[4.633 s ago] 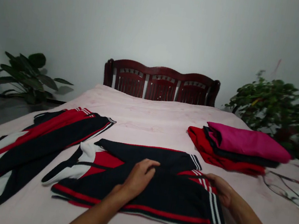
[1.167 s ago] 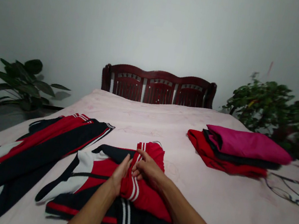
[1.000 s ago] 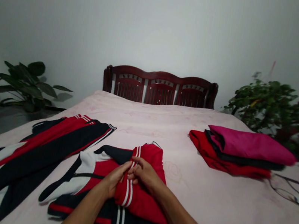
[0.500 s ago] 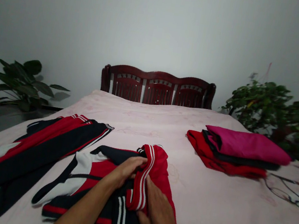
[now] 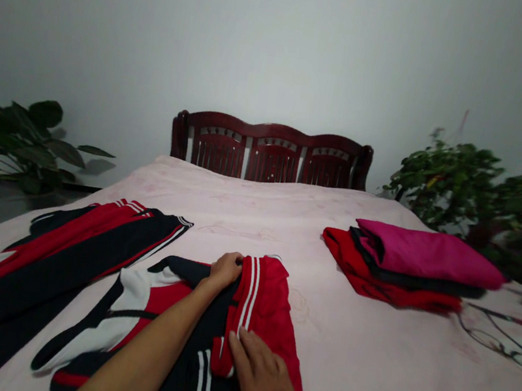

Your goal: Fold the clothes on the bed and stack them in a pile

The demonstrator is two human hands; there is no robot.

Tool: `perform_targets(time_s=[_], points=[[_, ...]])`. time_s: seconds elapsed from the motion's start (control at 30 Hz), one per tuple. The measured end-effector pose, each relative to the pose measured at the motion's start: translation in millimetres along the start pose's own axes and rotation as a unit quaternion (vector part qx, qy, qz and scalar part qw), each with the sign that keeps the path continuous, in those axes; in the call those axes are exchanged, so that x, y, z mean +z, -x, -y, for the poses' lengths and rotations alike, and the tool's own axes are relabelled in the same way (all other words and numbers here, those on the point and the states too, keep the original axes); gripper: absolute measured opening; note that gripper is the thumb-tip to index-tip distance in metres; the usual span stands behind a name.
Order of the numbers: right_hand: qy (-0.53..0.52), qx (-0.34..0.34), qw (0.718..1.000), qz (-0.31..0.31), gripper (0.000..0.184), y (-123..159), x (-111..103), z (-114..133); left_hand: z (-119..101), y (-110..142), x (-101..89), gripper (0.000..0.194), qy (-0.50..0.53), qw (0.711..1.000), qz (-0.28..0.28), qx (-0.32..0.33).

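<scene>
A navy, red and white track jacket point(image 5: 161, 292) lies flat on the bed, with a red section point(image 5: 265, 308) with white stripes folded over its middle. My left hand point(image 5: 225, 270) is curled on the jacket's upper edge, gripping navy fabric beside the red fold. My right hand point(image 5: 259, 380) rests lower down, its fingers spread on the red fold and the navy striped cuff. My left forearm hides part of the jacket's middle.
A long navy, red and white garment point(image 5: 85, 240) lies to the left on the pink bedcover point(image 5: 362, 370). A stack of folded magenta, navy and red clothes point(image 5: 419, 260) sits to the right. Beyond stand a dark wooden headboard point(image 5: 270, 154) and leafy potted plants point(image 5: 445, 185).
My hands have moved apart: the left went up and left to the jacket's upper edge, and the right went down onto the red fold. The red section now lies flatter.
</scene>
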State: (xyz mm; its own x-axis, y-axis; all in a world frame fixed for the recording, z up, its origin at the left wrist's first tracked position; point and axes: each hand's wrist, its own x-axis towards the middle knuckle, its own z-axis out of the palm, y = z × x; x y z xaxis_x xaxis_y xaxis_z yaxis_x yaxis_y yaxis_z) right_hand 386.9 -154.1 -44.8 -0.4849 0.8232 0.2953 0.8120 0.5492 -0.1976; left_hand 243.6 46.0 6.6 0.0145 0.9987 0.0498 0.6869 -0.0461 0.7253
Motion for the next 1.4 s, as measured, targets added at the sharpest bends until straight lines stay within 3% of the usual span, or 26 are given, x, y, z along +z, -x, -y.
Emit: perform_targets(time_s=[0.1,0.17,0.23,0.33,0.4,0.47,0.53,0.67,0.77,0.87,0.93,1.0,1.07,1.13,1.27,1.4], points=[[-0.042,0.050,0.998,0.022,0.084,-4,-23,3,0,-2,-4.6,0.017,0.024,0.999,-0.016,0.017],[-0.089,0.056,0.994,-0.002,0.070,-5,-34,2,-3,2,-12.5,0.020,0.043,0.998,-0.032,0.028],[-0.159,0.071,0.983,-0.062,0.058,-6,-42,-2,-8,8,-24.3,0.026,0.065,0.996,-0.053,0.039],[-0.251,0.130,0.941,-0.184,0.044,-11,-52,-7,-14,23,-48.4,0.035,0.094,0.991,-0.077,0.056],[-0.273,0.151,0.916,-0.251,0.039,-16,-57,-6,-11,35,-64.8,0.035,0.102,0.990,-0.082,0.061],[-0.273,0.139,0.911,-0.276,0.041,-21,-57,1,1,47,-77.2,0.033,0.096,0.991,-0.081,0.053],[-0.263,0.104,0.931,-0.230,0.049,-23,-50,13,20,58,-83.9,0.029,0.079,0.994,-0.070,0.033],[-0.205,0.026,0.978,-0.032,0.061,-20,-28,33,56,77,-86.3,0.024,0.021,0.999,-0.039,-0.003],[-0.180,0.008,0.984,0.011,0.064,-17,-21,37,56,91,-86.9,0.031,-0.015,0.998,-0.062,0.014],[-0.163,-0.009,0.986,0.025,0.060,-15,-20,37,27,100,-82.0,0.035,-0.034,0.989,-0.080,0.119],[-0.142,-0.023,0.989,0.038,0.058,-15,-18,37,1,101,-71.5,0.036,-0.049,0.976,-0.052,0.208],[-0.136,-0.039,0.989,0.047,0.061,-16,-16,37,-23,95,-55.6,0.037,-0.092,0.964,-0.007,0.251],[-0.152,-0.054,0.986,0.046,0.064,-16,-17,37,-40,83,-37.1,0.037,-0.145,0.958,0.016,0.246],[-0.176,-0.068,0.981,0.044,0.060,-15,-23,37,-49,67,-19.6,0.040,-0.181,0.961,0.003,0.211],[-0.199,-0.087,0.975,0.049,0.046,-12,-46,30,-50,39,2.5,0.048,-0.229,0.963,-0.010,0.141],[-0.105,0.009,0.994,-0.009,0.022,-1,-60,13,-43,24,5.6,0.034,-0.262,0.957,0.003,0.122]])
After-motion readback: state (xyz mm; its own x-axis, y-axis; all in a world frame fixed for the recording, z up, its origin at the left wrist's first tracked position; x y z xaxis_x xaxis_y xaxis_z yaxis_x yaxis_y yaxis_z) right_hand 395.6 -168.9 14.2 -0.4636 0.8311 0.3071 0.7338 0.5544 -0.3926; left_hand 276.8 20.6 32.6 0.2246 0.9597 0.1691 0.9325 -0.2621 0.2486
